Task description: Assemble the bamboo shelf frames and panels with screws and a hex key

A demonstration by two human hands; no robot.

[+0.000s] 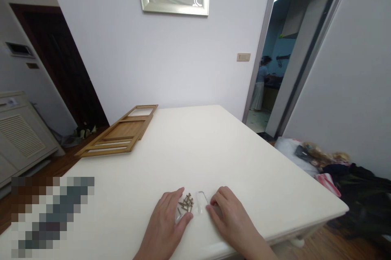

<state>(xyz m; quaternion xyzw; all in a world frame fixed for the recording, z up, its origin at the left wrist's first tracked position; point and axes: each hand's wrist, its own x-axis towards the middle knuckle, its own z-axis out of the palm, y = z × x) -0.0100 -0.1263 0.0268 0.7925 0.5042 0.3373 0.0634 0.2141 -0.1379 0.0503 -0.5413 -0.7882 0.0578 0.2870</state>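
Observation:
Both my hands rest near the front edge of a white table (189, 150). A small heap of several brass screws (187, 202) lies between them. My left hand (166, 221) lies beside the screws with its fingers curled loosely, and something small and clear sits under its fingertips. My right hand (230, 217) has its fingers curled, the fingertips pinching at a clear plastic bag and a thin metal hex key (202, 199) lying by the screws.
A slatted bamboo tray (119, 133) lies at the table's far left corner. A framed mirror hangs on the wall. Through the doorway (275, 60) at right a person stands in another room. Bags and clothes (336, 170) lie on the floor at right.

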